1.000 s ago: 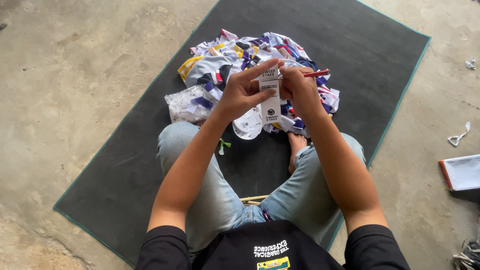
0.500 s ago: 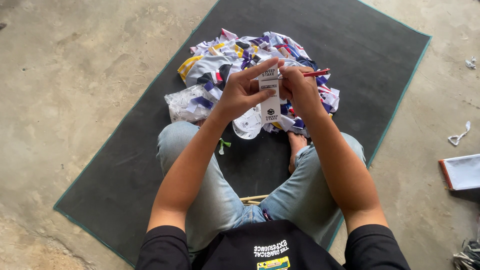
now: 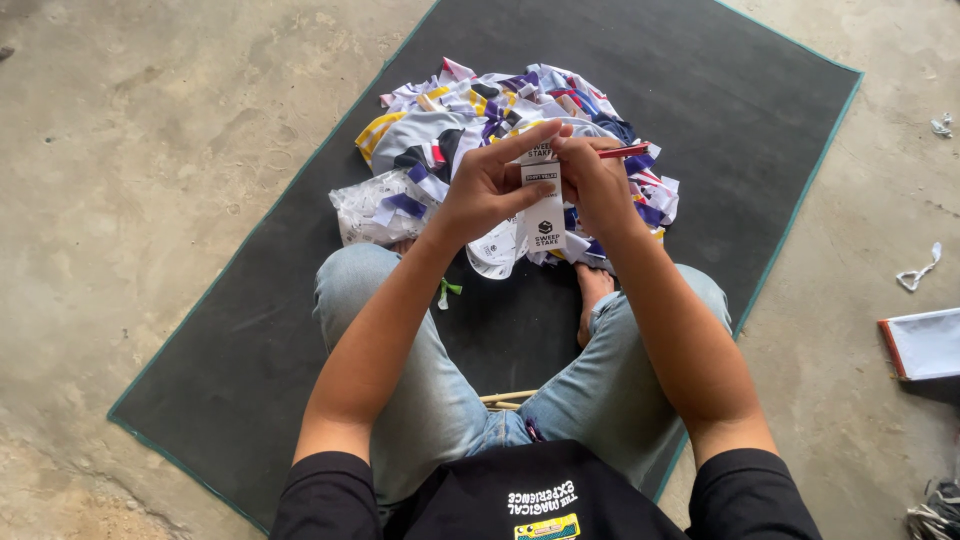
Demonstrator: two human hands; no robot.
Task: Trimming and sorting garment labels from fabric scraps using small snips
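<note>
I sit cross-legged on a dark mat (image 3: 700, 90). Both my hands are raised in front of me around a narrow white printed paper strip (image 3: 545, 205) that hangs downward. My left hand (image 3: 485, 185) pinches its upper part, index finger stretched across the top. My right hand (image 3: 590, 180) grips the strip from the right side and also holds a thin red stick-like tool (image 3: 625, 151) that pokes out to the right. Behind the hands lies a heap of white, purple, yellow and blue fabric and paper scraps (image 3: 450, 120).
The mat has a green edge and lies on bare concrete floor (image 3: 150, 150). A white flat item with a red edge (image 3: 922, 345) lies on the floor at the right. Small white scraps (image 3: 918, 272) sit near it. My bare foot (image 3: 592, 290) rests below the heap.
</note>
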